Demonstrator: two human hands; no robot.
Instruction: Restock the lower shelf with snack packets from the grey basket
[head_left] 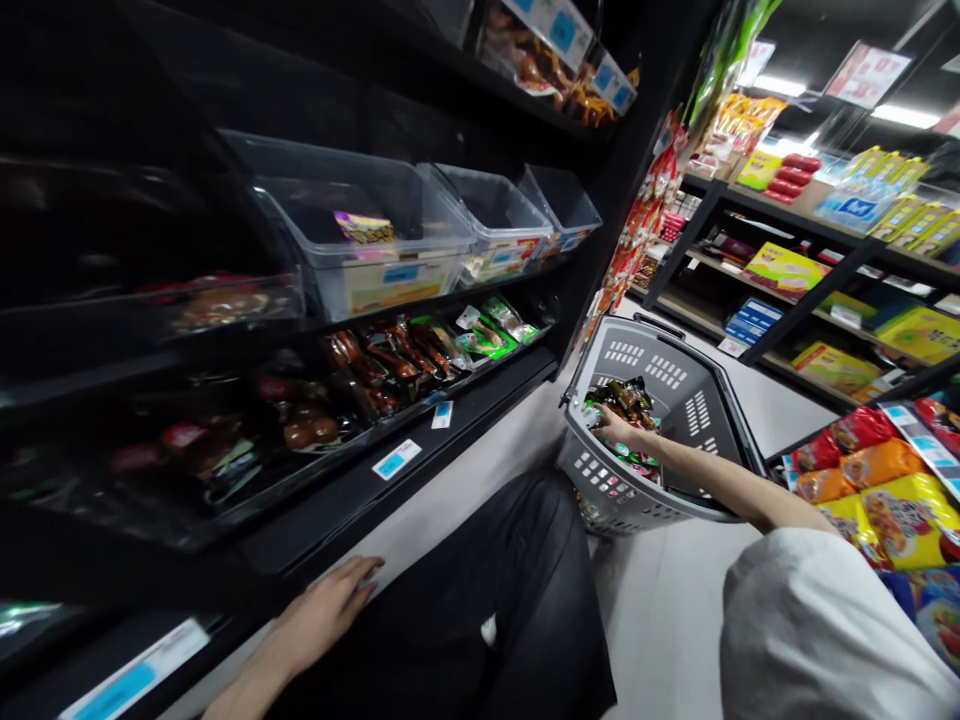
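Note:
My right hand (615,428) reaches down inside a grey shopping basket (622,510) on the floor. Its fingers are at a green and white packet (592,415) near the basket's left wall; they are too small and partly hidden to show whether they grip it. Dark and colourful snack packets (630,398) lie heaped under and behind that hand. My left hand (322,612) is apart from the goods, low beside my left leg and the bottom shelf edge. Its fingers are loosely stretched and it holds nothing.
Left of me, a black shelf holds clear plastic bins (367,250) above a row of vacuum-packed snacks (405,355). Price tags (396,459) line its edge. Bagged snacks (892,490) are stacked at the right, and a shelf with yellow boxes (787,272) stands behind the basket.

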